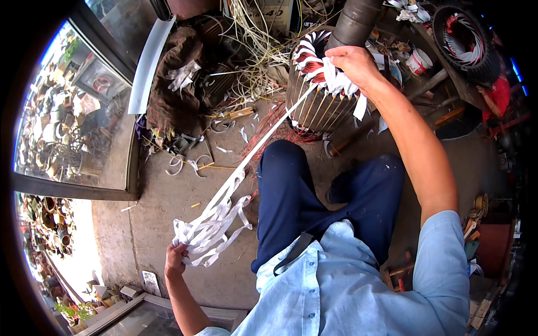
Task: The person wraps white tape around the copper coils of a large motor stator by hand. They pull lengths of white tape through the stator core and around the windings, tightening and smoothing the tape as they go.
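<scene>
My left hand (pixel 176 258), out to the lower left, is closed around a loose bundle of white cloth tape (pixel 216 232). From it a taut strand runs up to a motor stator (pixel 314 112), which stands upright in front of my knees. The stator's end winding (pixel 309 63) shows red wire with white tape wrapped around it, and a loose tape end (pixel 360 108) hangs at its right side. Over the winding's right part, my right hand (pixel 354 64) has its fingers pinched together. What lies between those fingertips is hidden.
A dark pipe (pixel 354 25) rises behind the stator. Another wound stator (pixel 462 42) lies at the upper right. Tangled pale strips (pixel 260 56) and a cloth-covered heap (pixel 176 78) are at the upper left, near a glass door (pixel 84 106). Tape scraps litter the floor.
</scene>
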`<state>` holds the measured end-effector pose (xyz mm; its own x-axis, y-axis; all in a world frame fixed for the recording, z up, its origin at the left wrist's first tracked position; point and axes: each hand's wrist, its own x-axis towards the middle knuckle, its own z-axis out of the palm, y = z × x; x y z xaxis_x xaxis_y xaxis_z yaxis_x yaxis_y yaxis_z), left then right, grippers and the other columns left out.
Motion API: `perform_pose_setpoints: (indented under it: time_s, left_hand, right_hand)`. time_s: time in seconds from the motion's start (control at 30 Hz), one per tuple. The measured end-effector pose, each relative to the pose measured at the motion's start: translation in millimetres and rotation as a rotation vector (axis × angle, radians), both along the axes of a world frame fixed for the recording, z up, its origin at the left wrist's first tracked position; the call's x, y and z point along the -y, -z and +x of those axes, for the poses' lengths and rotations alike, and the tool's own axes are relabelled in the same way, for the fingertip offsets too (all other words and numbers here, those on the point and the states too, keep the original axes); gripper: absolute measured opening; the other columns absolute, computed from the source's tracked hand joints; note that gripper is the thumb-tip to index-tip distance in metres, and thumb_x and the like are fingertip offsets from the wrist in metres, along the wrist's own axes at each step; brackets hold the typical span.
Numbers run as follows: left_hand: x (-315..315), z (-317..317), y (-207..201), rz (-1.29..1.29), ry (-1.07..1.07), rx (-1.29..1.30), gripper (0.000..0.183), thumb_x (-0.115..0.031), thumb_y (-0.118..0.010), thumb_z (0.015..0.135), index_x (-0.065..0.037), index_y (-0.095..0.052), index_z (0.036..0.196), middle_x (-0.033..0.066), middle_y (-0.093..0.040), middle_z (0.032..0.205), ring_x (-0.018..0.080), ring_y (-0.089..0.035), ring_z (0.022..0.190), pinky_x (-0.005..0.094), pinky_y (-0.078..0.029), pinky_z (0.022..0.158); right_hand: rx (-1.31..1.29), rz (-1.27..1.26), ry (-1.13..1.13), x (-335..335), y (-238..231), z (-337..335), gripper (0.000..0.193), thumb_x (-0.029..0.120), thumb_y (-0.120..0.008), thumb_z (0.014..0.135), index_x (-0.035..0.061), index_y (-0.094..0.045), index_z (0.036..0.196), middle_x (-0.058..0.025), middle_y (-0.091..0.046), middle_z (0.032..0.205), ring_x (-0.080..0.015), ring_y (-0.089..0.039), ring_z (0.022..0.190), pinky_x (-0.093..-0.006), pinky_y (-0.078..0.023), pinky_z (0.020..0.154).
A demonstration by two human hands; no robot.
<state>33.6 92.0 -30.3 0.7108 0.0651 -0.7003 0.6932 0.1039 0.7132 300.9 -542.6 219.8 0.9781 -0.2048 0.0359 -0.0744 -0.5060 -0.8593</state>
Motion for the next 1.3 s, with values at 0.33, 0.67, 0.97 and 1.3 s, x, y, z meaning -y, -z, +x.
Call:
perform_pose_setpoints:
  time_s: [0.33, 0.67, 0.97, 1.3]
  left_hand:
    - [-38, -5, -21, 0.288, 0.144, -0.057, 0.004, -0.01, -0.066, 0.088, -0.006, -0.066, 0.087, -0.0029, -0.056, 0.068, 0.0076, -0.046, 0.058, 0.0253, -0.035, 0.054]
    - [-20, -15, -63, 0.18, 0.002, -0.086, 0.007, -0.008, -0.067, 0.086, -0.007, -0.063, 0.081, -0.0034, -0.052, 0.065, 0.0087, -0.044, 0.055, 0.0266, -0.034, 0.051]
    - [87, 51, -160, 0.005, 0.105, 0.265, 0.012, -0.012, -0.073, 0.089, -0.003, -0.066, 0.086, -0.0032, -0.053, 0.067, 0.0064, -0.041, 0.056, 0.0249, -0.031, 0.052]
    - [182, 104, -200, 0.023, 0.34, 0.278, 0.012, -0.013, -0.075, 0.089, -0.004, -0.068, 0.086, -0.0022, -0.055, 0.066, 0.0073, -0.043, 0.055, 0.0259, -0.031, 0.052]
  right_hand:
    - [0.019, -0.427, -0.017, -3, 9, -7, 0.037, 0.014, -0.059, 0.089, -0.0009, -0.068, 0.121, -0.0192, -0.074, 0.093, -0.0223, -0.071, 0.069, -0.0375, -0.056, 0.07]
    - [0.293, -0.893, 0.008, -13, 32, -19, 0.037, 0.038, -0.056, 0.097, 0.0026, -0.065, 0.091, -0.0215, -0.07, 0.085, -0.0404, -0.068, 0.088, -0.0523, -0.052, 0.08]
    - [0.557, -0.947, 0.122, -20, 52, -6, 0.038, 0.043, -0.065, 0.091, 0.0077, -0.063, 0.076, -0.0151, -0.067, 0.062, -0.0337, -0.068, 0.059, -0.0463, -0.054, 0.058]
    - [0.764, -0.872, 0.002, 2, 58, -2, 0.034, 0.038, -0.078, 0.081, 0.0108, -0.06, 0.072, -0.007, -0.063, 0.056, -0.0256, -0.066, 0.054, -0.0396, -0.053, 0.057]
